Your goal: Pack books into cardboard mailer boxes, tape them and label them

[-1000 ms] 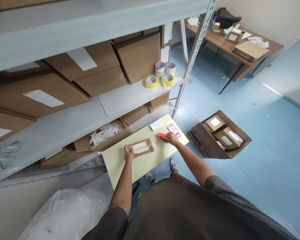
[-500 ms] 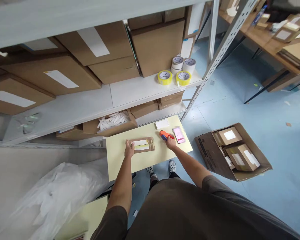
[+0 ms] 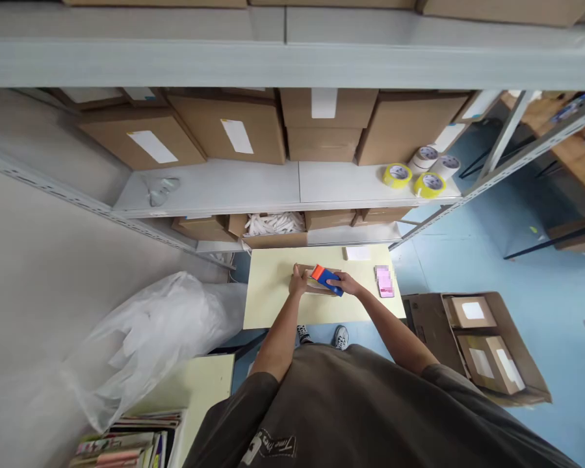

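From the head camera I read the right hand (image 3: 344, 283) as closed over a handheld tool with a blue body and orange end (image 3: 325, 279), whose exact type I could not determine because the fingers covered much of it. The tool lay at frame center, with its long axis running diagonally and its orange end pointing to the upper left. The left hand (image 3: 298, 281) stood just beside that orange end, so the hands were close together; I could not tell whether it gripped anything. Beneath both hands lay a corrugated cardboard mailer (image 3: 316, 290), mostly hidden, with its visible long edge running across the frame. It rested on a smooth pale-yellow board (image 3: 273, 299). Toward the board's right end lay a pink flat item (image 3: 384, 281), too blurred to identify, and a white paper slip (image 3: 357, 253) sat near the far edge. At upper right, a gray steel shelf (image 3: 322, 185) carried yellow packing-tape rolls (image 3: 414, 181). An open cardboard carton (image 3: 472, 344) sat at lower right, partly cut off by the frame, and a translucent plastic sack (image 3: 146, 344) lay at lower left.
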Demonstrator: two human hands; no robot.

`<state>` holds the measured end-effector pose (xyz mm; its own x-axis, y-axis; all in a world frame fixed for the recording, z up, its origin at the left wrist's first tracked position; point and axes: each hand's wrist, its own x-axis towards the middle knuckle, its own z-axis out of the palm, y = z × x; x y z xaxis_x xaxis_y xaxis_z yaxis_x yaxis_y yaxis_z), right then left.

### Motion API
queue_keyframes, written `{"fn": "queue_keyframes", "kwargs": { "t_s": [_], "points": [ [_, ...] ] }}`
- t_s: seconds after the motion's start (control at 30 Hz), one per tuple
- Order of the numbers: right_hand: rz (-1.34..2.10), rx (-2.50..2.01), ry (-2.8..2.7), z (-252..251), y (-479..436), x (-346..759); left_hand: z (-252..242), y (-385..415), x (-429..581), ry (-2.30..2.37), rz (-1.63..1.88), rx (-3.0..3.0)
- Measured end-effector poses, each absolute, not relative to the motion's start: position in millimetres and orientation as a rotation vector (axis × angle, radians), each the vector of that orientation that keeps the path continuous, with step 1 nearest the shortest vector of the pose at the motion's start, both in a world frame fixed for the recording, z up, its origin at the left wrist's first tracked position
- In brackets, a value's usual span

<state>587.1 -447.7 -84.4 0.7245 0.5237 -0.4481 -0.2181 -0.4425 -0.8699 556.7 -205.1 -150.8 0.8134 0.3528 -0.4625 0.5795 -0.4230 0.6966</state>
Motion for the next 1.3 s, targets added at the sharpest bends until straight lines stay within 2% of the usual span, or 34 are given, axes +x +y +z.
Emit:
{"fn": "queue_keyframes", "kwargs": {
  "t_s": [0.1, 0.23, 0.43, 0.7, 0.97, 1.3],
  "points": [
    [0.893, -1.815, -0.213, -81, -451, 593, -145, -193, 556, 0.648, -0.263, 2.058],
    [0.912, -1.826, -0.204, -78, -454, 594, -131, -178, 549, 0.655, -0.007, 2.093],
    [0.911, -1.878, -0.221, -73, -449, 597, -124, -187, 549, 0.345, -0.381, 1.644],
    [0.950, -1.957, -0.322, -65, -447, 605, -130, -196, 545, 0.531, -0.363, 1.213],
    [0.935, -1.986, -0.332, -60, -441, 610, -130, -209, 549, 0.647, -0.184, 1.630],
    [0.896, -2.097, -0.352, -67, -458, 614, -133, -148, 545, 0.800, -0.080, 1.905]
  ]
}}
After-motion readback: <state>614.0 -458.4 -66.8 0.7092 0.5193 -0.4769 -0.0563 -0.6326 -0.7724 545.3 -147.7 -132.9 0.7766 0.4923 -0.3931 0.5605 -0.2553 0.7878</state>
